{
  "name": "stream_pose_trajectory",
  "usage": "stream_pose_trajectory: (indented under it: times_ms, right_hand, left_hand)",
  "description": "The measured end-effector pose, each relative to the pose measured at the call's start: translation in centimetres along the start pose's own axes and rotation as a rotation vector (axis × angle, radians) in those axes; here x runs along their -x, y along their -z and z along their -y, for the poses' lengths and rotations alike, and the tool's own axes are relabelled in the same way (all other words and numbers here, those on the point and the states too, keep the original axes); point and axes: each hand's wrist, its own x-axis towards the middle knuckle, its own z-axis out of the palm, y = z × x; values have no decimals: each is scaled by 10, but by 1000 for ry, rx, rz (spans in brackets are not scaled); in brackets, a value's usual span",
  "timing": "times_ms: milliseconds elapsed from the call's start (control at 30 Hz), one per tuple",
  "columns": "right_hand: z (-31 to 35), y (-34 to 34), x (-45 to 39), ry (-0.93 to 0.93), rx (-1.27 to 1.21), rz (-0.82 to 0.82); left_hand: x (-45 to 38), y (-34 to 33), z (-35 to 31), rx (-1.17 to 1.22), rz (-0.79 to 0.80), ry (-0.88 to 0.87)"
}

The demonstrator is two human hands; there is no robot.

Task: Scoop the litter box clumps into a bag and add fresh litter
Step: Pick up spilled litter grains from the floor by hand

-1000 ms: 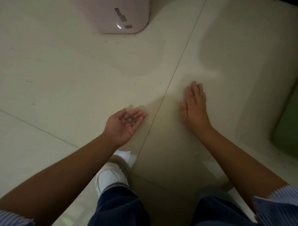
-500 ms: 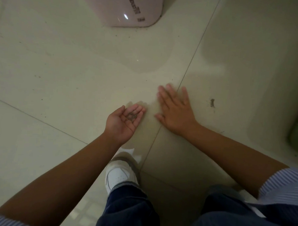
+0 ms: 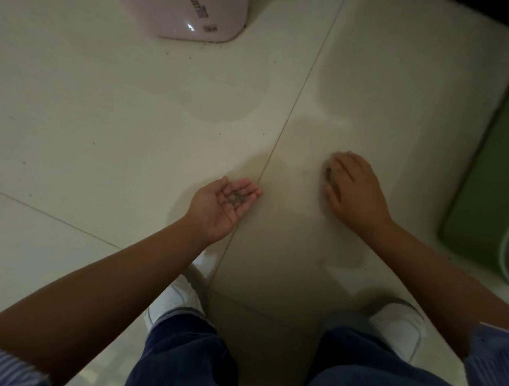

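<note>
I keep my left hand (image 3: 222, 204) in the middle of the frame with the palm up and the fingers loosely cupped, so that it works as a small bowl; a few dark grains (image 3: 237, 196) of spilled litter lie in it. My right hand (image 3: 354, 191) is to the right of it, palm down on the floor (image 3: 105, 113), fingers bent over a dark bit (image 3: 328, 172) at its fingertips; whether it pinches it I cannot tell. I judge this hand gathers stray litter toward the cupped one. The pink box (image 3: 197, 9) stands at the upper middle, well apart, and a green tray (image 3: 487, 174) is at the right edge. No bag or scoop is visible.
</note>
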Motion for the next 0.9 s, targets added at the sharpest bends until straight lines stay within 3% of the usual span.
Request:
stream_pose_trajectory:
  times_ms: [133, 300, 600, 767, 900]
  right_hand:
    - [-9, 8, -22, 3, -143, 45]
    - [-8, 4, -10, 176, -164, 78]
    - [-11, -7, -18, 123, -156, -37]
    - [-15, -5, -19, -19, -237, -69]
    - [-20, -11, -18, 83, -253, -93]
  left_hand:
    - [-4, -10, 9, -32, -1, 23]
    - [-10, -27, 23, -23, -17, 43]
    - [-10, -32, 26, -62, -53, 57]
    - [-14, -25, 25, -68, -36, 50]
    - [-15, -25, 25, -74, -32, 57]
